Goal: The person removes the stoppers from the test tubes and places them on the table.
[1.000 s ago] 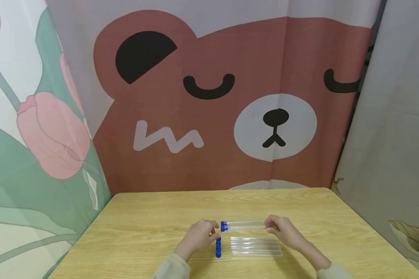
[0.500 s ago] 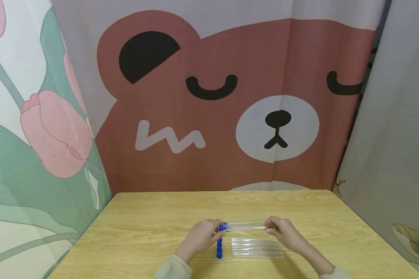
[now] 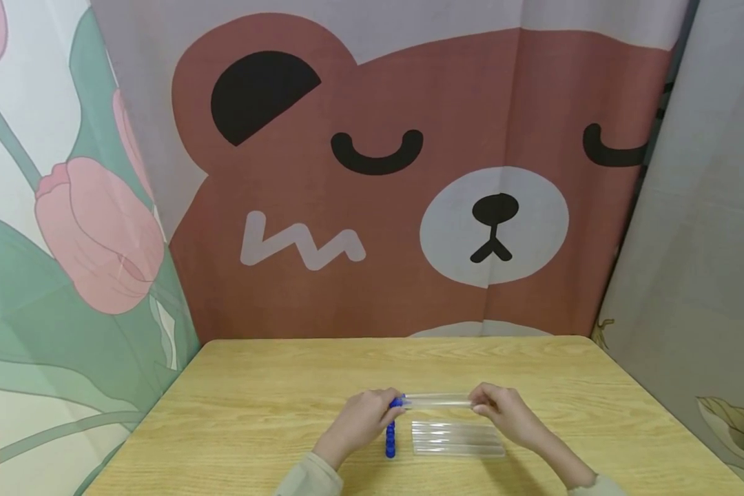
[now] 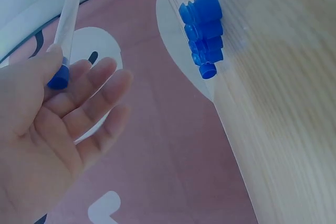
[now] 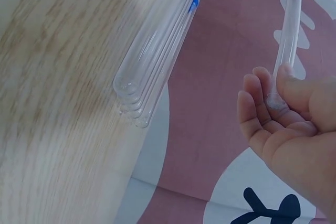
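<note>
My left hand [image 3: 362, 417] pinches the blue cap [image 4: 59, 78] at one end of a clear test tube [image 3: 437, 404], thumb against index finger, the other fingers loosely bent. My right hand [image 3: 505, 413] holds the tube's rounded end between thumb and fingers, also visible in the right wrist view [image 5: 294, 114]. The held tube lies level between both hands. Just behind it in the head view is another clear tube [image 3: 430, 395], its capped end partly covered by my left hand.
Nearer the front, several clear tubes [image 3: 459, 439] lie side by side on the wooden table [image 3: 273, 386]. To their left stands a row of loose blue caps [image 3: 390, 441]. Patterned curtains [image 3: 285, 289] hang behind and beside the table.
My left hand has moved right from beside the tube onto its blue cap and now pinches it. The right hand keeps its hold at the other end, almost unmoved.
</note>
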The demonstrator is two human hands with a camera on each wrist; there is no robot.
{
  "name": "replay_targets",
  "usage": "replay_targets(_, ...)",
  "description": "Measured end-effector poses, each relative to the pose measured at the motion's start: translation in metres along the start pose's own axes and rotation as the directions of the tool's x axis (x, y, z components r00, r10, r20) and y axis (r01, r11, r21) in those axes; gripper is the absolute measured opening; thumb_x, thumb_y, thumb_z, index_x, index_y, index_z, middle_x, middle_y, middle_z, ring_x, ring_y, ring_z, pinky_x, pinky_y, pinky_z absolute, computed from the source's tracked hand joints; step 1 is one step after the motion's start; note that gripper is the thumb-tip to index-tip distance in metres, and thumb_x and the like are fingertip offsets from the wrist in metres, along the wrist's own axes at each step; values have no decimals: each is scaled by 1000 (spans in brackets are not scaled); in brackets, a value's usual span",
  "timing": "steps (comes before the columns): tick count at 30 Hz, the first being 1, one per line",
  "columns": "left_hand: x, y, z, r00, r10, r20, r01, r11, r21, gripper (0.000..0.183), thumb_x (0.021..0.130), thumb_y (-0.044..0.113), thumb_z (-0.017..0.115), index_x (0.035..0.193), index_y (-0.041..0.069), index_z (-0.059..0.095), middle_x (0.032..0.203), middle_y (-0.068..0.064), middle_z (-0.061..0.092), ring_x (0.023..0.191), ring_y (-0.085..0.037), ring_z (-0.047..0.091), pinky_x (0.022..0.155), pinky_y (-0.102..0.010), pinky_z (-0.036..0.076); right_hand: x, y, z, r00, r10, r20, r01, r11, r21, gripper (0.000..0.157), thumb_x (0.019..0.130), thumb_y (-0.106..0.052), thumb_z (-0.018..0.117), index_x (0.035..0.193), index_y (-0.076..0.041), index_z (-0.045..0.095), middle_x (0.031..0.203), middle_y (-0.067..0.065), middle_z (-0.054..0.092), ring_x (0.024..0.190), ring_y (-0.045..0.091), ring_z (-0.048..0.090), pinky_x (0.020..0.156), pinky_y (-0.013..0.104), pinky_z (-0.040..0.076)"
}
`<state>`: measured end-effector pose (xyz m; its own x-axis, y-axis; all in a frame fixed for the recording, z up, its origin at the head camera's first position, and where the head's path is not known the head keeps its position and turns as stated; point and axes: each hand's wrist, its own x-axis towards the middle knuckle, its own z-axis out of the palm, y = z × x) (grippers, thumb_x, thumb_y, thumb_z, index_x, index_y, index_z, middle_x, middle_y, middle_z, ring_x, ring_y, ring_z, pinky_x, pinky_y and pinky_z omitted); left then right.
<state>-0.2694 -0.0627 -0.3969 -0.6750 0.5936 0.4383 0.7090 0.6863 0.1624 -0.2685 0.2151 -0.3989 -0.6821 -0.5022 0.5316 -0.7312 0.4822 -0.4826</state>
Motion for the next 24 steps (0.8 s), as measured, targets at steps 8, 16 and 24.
replay_targets(8, -1, 2, -1, 993, 62, -102, -46, 987, 153, 25, 89, 29, 53, 70, 15, 54, 56, 13, 35, 47, 0, 31, 41, -14, 26, 1, -1, 2, 998, 3, -58, -3, 1000, -14, 8, 79, 3, 61, 86, 1, 58, 73, 1, 60, 62, 13, 56, 52, 22, 46)
replay_targets(16, -2, 4, 0, 975, 101, -197, -41, 957, 286, 29, 86, 33, 57, 63, 15, 53, 52, 12, 34, 43, 0, 29, 37, -15, 22, 2, -3, 7, 993, 70, -95, -73, 997, -35, 10, 76, 6, 62, 85, 4, 59, 72, 6, 61, 62, 12, 57, 53, 22, 47)
replay_targets(24, -5, 4, 4, 967, 82, -240, 1, 944, 329, 33, 86, 35, 57, 60, 16, 48, 49, 12, 31, 41, 0, 25, 36, -14, 19, 0, -5, 9, 986, 144, -86, -147, 989, -25, 9, 77, 4, 62, 86, 5, 59, 71, 2, 60, 61, 14, 56, 53, 22, 47)
